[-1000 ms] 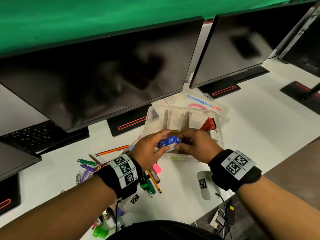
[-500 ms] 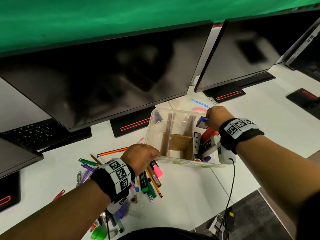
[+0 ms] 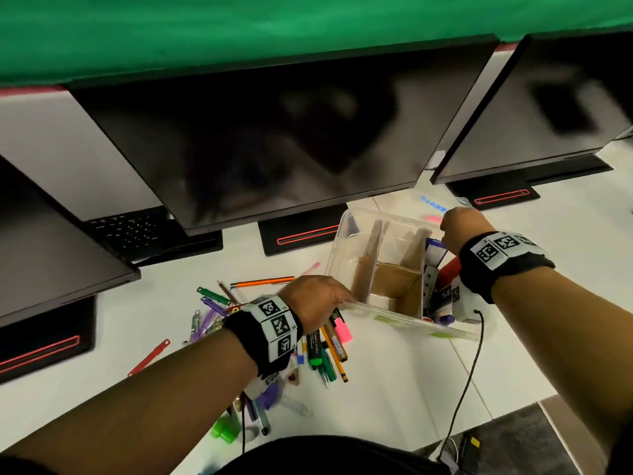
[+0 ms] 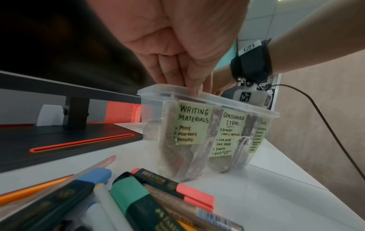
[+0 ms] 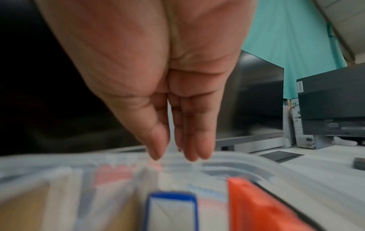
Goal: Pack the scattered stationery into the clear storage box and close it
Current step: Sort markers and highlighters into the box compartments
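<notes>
The clear storage box (image 3: 404,317) stands open on the white desk, split by cardboard dividers. My left hand (image 3: 317,298) grips its near-left rim (image 4: 207,100), thumb outside and fingers over the edge. My right hand (image 3: 460,226) hovers over the far-right corner with straight, empty fingers (image 5: 197,140). Below it a small blue-and-white box (image 5: 171,211) stands in the right compartment beside an orange item (image 5: 256,203). Pens, pencils and highlighters (image 3: 325,351) lie scattered left of the box, under my left wrist (image 4: 142,201).
The box's clear lid (image 3: 435,205) lies flat behind it. Dark monitors (image 3: 274,138) and their stands (image 3: 301,231) hang close over the back of the desk. A black cable (image 3: 469,365) runs from my right wrist over the desk's front edge.
My right hand took the blue-and-white box from both hands, carried it to the right compartment and let go. My left hand dropped to the box's near-left rim.
</notes>
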